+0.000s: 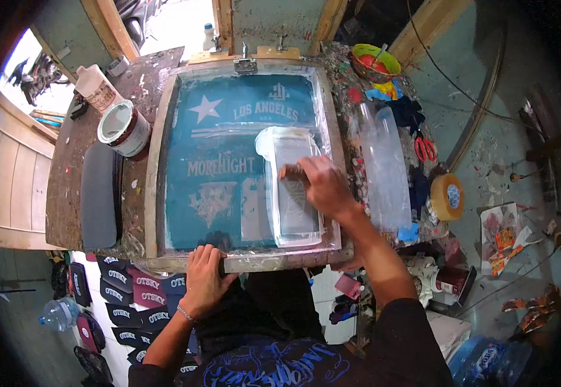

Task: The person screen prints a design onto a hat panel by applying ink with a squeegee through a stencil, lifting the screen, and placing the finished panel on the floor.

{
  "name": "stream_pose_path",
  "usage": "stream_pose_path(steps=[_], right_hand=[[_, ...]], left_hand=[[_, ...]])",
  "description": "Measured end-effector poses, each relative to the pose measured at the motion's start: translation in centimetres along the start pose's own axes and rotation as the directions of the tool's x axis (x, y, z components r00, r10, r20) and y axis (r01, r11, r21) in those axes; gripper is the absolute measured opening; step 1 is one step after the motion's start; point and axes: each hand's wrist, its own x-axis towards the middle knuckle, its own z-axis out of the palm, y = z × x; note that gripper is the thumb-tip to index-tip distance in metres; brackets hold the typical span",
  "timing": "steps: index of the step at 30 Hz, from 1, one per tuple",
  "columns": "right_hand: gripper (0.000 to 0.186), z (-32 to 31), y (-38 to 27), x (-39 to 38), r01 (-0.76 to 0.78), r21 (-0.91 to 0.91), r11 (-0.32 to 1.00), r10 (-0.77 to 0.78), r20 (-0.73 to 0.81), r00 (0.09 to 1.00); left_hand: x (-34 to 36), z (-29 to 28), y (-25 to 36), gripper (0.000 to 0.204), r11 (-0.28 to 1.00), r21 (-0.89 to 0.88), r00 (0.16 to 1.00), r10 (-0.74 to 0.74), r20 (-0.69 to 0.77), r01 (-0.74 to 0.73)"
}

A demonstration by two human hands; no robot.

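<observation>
A wooden-framed printing screen (pixel 153 161) with teal mesh, a white star and pale lettering lies flat on the worktable, hinged at its far edge. My left hand (pixel 204 274) grips the frame's near wooden edge. My right hand (pixel 319 184) is shut on a squeegee (pixel 290 171), pressed down on a grey patch of ink ringed with white (pixel 290 216) on the right part of the mesh.
An open paint can (pixel 124 128) and a white bottle (pixel 96 87) stand left of the screen beside a dark flat pad (pixel 98 197). Clear plastic bags (pixel 386 168), red scissors (pixel 425 148), a tape roll (pixel 448 197) and a green bowl (pixel 376 61) lie right. Printed patches (pixel 135 297) cover the floor.
</observation>
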Motion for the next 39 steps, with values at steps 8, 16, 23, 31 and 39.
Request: stream_pose_path(steps=[8, 16, 23, 31, 39], right_hand=[[0.030, -0.9, -5.3, -9.5, 0.024, 0.075, 0.997, -0.027, 0.039, 0.999], [0.031, -0.6, -7.1, -12.8, 0.106, -0.064, 0.992, -0.109, -0.056, 0.992], [0.046, -9.9, -9.4, -7.6, 0.185, -0.236, 0.954, -0.253, -0.304, 0.918], [0.034, -24.7, -11.8, 5.9, 0.097, -0.261, 0.961, -0.190, -0.362, 0.912], [0.058, -28.2, -12.5, 9.3, -0.008, -0.336, 0.942, -0.128, -0.379, 0.916]], left_hand=[[0.0, -0.3, 0.0, 0.045, 1.000, -0.006, 1.000, -0.001, -0.005, 0.001], [0.3, -1.4, 0.1, 0.044, 0.998, 0.023, 0.997, 0.065, -0.031, -0.064], [5.1, -15.4, 4.8, 0.053, 0.987, -0.006, 0.987, 0.158, -0.005, -0.158], [6.3, -13.9, 7.5, 0.032, 0.889, -0.146, 0.741, 0.259, -0.620, -0.433], [2.4, 1.6, -2.8, 0.032, 0.985, 0.124, 0.975, 0.137, -0.172, -0.117]])
